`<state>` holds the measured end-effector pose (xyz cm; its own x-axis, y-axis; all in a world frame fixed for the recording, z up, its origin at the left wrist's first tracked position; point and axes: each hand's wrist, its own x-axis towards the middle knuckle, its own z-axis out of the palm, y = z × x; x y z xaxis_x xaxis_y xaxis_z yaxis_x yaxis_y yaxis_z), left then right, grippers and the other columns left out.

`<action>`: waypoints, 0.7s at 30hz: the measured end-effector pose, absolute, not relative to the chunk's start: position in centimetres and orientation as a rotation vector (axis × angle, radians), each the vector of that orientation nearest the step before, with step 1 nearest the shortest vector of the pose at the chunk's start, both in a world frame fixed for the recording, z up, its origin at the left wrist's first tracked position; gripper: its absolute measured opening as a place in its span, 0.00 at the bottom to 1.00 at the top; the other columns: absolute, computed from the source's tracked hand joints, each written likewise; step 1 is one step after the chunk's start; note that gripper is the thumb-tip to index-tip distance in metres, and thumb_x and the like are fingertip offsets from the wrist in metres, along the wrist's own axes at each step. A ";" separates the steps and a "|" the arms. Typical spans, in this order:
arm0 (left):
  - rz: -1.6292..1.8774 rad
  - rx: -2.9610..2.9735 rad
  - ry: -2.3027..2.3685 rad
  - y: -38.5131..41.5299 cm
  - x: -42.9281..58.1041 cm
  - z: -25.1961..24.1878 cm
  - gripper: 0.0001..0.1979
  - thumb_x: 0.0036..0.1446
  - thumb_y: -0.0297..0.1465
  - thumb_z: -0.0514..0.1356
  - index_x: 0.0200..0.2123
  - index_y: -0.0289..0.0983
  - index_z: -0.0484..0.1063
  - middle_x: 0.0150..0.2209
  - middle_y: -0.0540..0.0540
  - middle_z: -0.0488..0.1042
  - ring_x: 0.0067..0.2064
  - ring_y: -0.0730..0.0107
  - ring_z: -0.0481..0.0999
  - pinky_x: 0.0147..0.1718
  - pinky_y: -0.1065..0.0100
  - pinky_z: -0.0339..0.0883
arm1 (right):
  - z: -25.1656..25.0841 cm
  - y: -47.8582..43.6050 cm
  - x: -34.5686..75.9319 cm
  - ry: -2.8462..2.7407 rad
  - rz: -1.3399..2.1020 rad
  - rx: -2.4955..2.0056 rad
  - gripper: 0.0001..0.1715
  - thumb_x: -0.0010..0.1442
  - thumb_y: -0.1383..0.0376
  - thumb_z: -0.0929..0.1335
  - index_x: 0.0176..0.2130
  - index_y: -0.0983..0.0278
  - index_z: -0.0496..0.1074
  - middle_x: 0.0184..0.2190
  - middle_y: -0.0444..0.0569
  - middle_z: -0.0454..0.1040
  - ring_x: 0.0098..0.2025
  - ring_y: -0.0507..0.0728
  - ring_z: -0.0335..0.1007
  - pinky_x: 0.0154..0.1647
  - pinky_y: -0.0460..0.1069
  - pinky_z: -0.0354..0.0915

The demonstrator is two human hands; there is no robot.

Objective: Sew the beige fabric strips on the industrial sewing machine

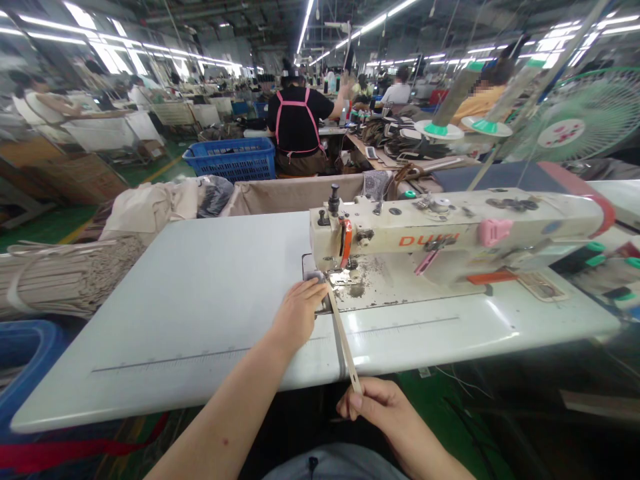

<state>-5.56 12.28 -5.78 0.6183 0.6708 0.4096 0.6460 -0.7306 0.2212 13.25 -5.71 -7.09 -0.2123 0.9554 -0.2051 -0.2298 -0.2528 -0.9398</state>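
Observation:
A narrow beige strip (343,337) runs from the needle area of the sewing machine (390,230) down past the table's front edge. My right hand (369,402) pinches its lower end between thumb and fingers. My left hand (299,312) lies by the needle plate, fingers stretched out and flat, with the fingertips at the strip's upper end. A small dark grey piece (315,275) shows just beyond those fingers. What lies under the left palm is hidden.
The white sewing table (200,293) has a printed ruler line. Bundled beige strips (65,277) and a blue tub (30,347) stand at the left. Behind are a blue basket (233,159) and a person in a pink-strapped apron (299,123). A green fan (563,130) stands at the right.

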 end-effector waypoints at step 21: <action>0.744 2.743 1.133 12.1 -5.7 -5.6 0.32 0.55 0.14 0.52 0.61 0.36 0.72 0.62 0.43 0.75 0.67 0.57 0.68 0.66 0.47 0.62 | -6.4 -5.8 12.8 -0.891 1.635 -1.189 0.29 0.57 0.41 0.74 0.36 0.65 0.81 0.30 0.51 0.81 0.32 0.56 0.74 0.38 0.50 0.68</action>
